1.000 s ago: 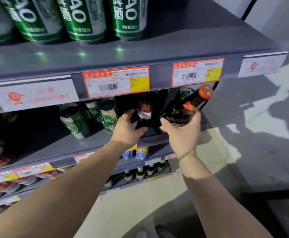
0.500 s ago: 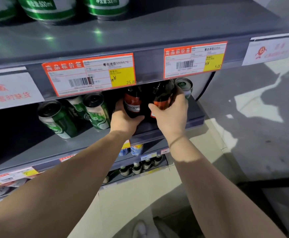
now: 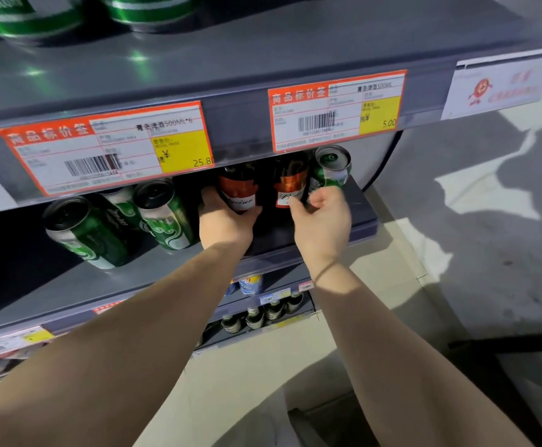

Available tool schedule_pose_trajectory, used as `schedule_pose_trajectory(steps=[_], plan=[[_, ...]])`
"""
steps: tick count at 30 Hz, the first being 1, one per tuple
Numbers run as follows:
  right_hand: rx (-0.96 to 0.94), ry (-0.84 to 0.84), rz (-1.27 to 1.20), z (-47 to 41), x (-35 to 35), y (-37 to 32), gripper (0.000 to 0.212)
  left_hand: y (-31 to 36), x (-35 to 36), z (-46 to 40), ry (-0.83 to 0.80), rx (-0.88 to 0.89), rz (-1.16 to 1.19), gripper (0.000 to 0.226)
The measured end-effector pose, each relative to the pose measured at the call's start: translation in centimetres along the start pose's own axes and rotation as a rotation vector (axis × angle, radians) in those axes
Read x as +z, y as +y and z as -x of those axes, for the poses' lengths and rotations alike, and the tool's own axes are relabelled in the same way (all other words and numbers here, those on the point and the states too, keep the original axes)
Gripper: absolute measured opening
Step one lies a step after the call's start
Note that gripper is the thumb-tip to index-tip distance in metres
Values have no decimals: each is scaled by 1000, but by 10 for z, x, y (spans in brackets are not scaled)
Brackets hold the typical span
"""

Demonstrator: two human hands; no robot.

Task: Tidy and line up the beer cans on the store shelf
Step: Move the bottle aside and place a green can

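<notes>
Since a moment ago the right hand [image 3: 323, 217] has let go of the right bottle [image 3: 290, 185], now upright beside the left bottle [image 3: 239, 191], and reaches half-open toward the green can [image 3: 329, 171] at the shelf [image 3: 365, 217] end. The left hand [image 3: 224, 221] still grips its bottle. Bottles seem placed; next, I judge, that can needs squaring with the cans [image 3: 163, 214] further left.

Single head-worn wide-angle view, looking forward and down, close to the middle shelf [image 3: 295, 240] at arm's reach. Upper shelf edge fills the top; lower shelves and floor [image 3: 489, 253] at bottom right. No second view.
</notes>
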State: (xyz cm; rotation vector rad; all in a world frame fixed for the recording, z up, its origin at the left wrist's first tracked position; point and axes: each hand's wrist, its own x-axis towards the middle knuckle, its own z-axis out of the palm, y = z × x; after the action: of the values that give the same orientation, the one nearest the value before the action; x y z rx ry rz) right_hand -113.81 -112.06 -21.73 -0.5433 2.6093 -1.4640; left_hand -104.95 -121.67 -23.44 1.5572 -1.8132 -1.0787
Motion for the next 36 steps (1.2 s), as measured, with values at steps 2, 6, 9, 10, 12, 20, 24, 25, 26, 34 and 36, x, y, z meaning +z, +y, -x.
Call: schedule_pose_trajectory(steps=[2, 6, 9, 10, 12, 20, 24, 25, 26, 34, 36], plan=[[-9, 147, -29, -3, -12, 3, 37, 4, 4, -1, 21, -40, 1, 72], [69, 13, -41, -29, -24, 8, 88, 10, 8, 1, 37, -102, 20, 73], [77, -165, -68, -44, -19, 9, 80, 9, 6, 1, 16, -89, 36, 75], [79, -169, -53, -46, -19, 9, 72, 8, 3, 2, 2, -78, 41, 76], [68, -120, -46, -44, -22, 11, 61, 3, -3, 5, -28, -69, 61, 78], [-14, 7, -177, 11, -54, 4, 57, -7, -35, 54, -197, 116, 19, 62], [-16, -98, -117, 68, -54, -22, 59, -16, -75, 79, -288, 255, -183, 65], [-17, -120, -111, 84, -50, -30, 60, -21, -90, 83, -294, 281, -232, 63], [-22, -142, -109, 101, -46, -39, 60, -29, -106, 84, -296, 305, -284, 61], [-83, -363, -116, 256, 31, -115, 60, -138, -288, 84, -82, 343, -652, 56], [-68, -404, -134, 288, 53, -130, 55, -170, -339, 84, -1, 292, -651, 55]])
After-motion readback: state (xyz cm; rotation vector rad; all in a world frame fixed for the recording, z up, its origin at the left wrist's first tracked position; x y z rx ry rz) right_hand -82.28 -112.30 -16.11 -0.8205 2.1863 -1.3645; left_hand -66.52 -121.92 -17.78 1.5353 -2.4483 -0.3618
